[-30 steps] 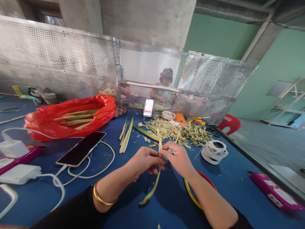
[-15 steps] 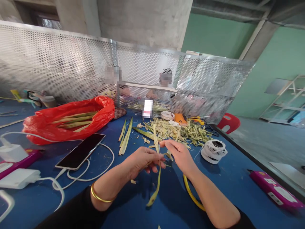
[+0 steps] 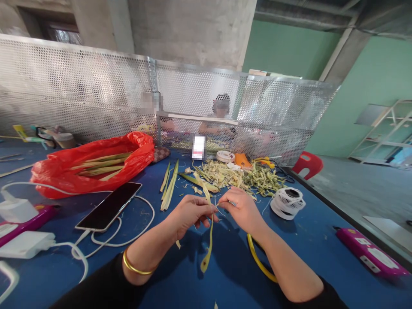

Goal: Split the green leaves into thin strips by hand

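Soft light, glare on partition [image 3: 273,101], stretched edges

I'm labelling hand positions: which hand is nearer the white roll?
Right. The right hand is left of the white roll, apart from it; the left hand is farther left.

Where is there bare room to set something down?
Bare: between the white roll and purple gadget, and between the hanging leaf and yellow ring. Crowded: beyond the right hand, where scraps heap, and at left, around the phone and red bag.
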`<state>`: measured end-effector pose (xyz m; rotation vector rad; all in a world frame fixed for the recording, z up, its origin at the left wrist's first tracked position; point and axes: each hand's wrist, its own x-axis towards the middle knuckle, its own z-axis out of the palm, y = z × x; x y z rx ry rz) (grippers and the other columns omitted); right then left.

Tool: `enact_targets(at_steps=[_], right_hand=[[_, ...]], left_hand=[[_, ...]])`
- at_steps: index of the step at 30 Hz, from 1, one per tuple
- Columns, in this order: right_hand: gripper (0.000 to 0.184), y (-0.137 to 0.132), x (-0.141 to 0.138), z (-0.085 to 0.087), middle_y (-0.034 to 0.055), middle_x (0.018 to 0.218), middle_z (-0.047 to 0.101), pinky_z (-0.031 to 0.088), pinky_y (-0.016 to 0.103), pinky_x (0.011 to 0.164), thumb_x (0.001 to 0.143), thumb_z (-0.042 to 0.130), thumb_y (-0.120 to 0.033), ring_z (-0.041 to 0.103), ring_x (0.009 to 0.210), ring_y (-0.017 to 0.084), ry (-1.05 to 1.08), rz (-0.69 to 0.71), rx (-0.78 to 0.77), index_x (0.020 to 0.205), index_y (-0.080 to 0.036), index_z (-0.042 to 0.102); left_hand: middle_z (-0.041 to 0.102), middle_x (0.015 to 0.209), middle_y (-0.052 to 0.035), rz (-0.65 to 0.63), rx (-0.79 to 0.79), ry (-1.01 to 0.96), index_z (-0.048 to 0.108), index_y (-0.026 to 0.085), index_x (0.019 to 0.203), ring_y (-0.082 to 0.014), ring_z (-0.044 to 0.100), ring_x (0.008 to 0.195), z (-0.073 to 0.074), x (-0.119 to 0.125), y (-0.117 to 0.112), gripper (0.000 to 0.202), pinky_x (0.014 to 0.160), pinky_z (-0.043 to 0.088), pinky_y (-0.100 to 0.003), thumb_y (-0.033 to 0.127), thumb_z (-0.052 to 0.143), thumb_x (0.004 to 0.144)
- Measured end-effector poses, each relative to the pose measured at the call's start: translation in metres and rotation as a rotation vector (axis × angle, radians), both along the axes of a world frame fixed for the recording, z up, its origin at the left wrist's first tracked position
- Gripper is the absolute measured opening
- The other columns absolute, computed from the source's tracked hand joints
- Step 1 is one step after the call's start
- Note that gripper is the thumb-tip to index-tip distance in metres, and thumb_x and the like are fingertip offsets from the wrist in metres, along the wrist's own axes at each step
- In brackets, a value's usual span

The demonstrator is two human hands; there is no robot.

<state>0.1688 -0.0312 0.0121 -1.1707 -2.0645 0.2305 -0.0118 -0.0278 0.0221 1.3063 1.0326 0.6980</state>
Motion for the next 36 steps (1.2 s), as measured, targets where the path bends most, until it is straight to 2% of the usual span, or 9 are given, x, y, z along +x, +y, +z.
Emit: enact_targets(at_steps=[4,11,19,24,28,30,33,34,36], right_hand=[[0.018,-0.002,-0.005,-0.006,-0.0005,0.069,0.062,0.031,0.037,0.096,0.085,0.054,-0.017,0.056,0.070,0.015,-0.107,-0.053,0.134,0.069,-0.021,0.062],[0.012,0.001,-0.001,-0.009,0.0000,0.078,0.066,0.032,0.034,0.093,0.087,0.053,-0.020,0.058,0.076,0.015,-0.122,-0.095,0.193,0.080,-0.022,0.063],[0.017,0.005,0.016,-0.003,0.0023,0.081,0.067,0.037,0.029,0.078,0.089,0.049,-0.027,0.058,0.078,0.018,-0.142,-0.225,0.182,0.078,-0.022,0.062],[0.023,0.006,0.016,-0.005,0.0013,0.075,0.066,0.036,0.028,0.075,0.090,0.047,-0.029,0.058,0.071,0.016,-0.157,-0.297,0.191,0.075,-0.021,0.062],[0.024,0.010,0.019,-0.007,0.0024,0.077,0.067,0.038,0.027,0.067,0.089,0.045,-0.032,0.059,0.069,0.017,-0.072,-0.334,0.096,0.077,-0.021,0.063],[0.022,0.011,0.023,-0.005,0.0063,0.088,0.067,0.040,0.029,0.067,0.087,0.046,-0.033,0.060,0.074,0.019,0.031,-0.458,0.114,0.092,-0.020,0.063],[0.039,0.009,0.025,0.000,0.0145,0.103,0.062,0.043,0.034,0.069,0.084,0.049,-0.038,0.059,0.088,0.026,0.207,-0.623,0.175,0.116,-0.016,0.054],[0.041,0.007,0.024,0.002,0.0150,0.104,0.062,0.043,0.035,0.069,0.084,0.049,-0.039,0.058,0.090,0.027,0.253,-0.605,0.162,0.117,-0.016,0.053],[0.035,0.002,0.018,0.004,0.0121,0.097,0.065,0.044,0.033,0.070,0.085,0.047,-0.043,0.060,0.088,0.026,0.322,-0.453,0.052,0.107,-0.018,0.060]], left_hand=[[0.069,0.060,-0.0061,0.011,-0.034,-0.006,0.065,0.012,0.064,-0.0070,0.050,0.040,-0.004,0.002,0.001,0.016,0.037,0.029,-0.018,0.028,0.065,0.064],[0.071,0.076,-0.0080,0.015,-0.108,-0.104,0.067,0.012,0.077,-0.0065,0.053,0.045,0.003,-0.003,0.001,0.030,0.037,0.029,-0.017,0.041,0.066,0.068],[0.071,0.071,-0.0082,0.133,0.050,-0.009,0.065,0.011,0.070,-0.0067,0.052,0.044,0.006,-0.010,0.009,0.023,0.038,0.029,-0.018,0.034,0.064,0.070],[0.069,0.062,-0.0054,0.055,0.052,0.057,0.063,0.013,0.061,-0.0066,0.051,0.041,0.005,-0.007,0.008,0.020,0.038,0.029,-0.018,0.031,0.063,0.069],[0.071,0.071,-0.0073,0.139,0.021,0.008,0.065,0.012,0.070,-0.0060,0.053,0.043,0.006,-0.011,0.012,0.022,0.038,0.030,-0.017,0.033,0.065,0.070],[0.072,0.081,-0.0093,0.220,-0.012,-0.072,0.066,0.011,0.079,-0.0058,0.056,0.046,0.009,-0.014,0.014,0.025,0.038,0.032,-0.015,0.035,0.064,0.073],[0.070,0.094,-0.0126,0.247,-0.079,-0.221,0.065,0.011,0.089,-0.0088,0.063,0.056,0.011,-0.016,0.016,0.030,0.041,0.040,-0.015,0.039,0.059,0.079],[0.070,0.097,-0.0135,0.234,-0.104,-0.259,0.065,0.011,0.090,-0.0104,0.065,0.060,0.011,-0.016,0.016,0.032,0.043,0.042,-0.015,0.041,0.057,0.080],[0.069,0.099,-0.0148,0.225,-0.145,-0.302,0.066,0.011,0.092,-0.0129,0.067,0.065,0.009,-0.015,0.015,0.035,0.045,0.046,-0.016,0.042,0.054,0.082]])
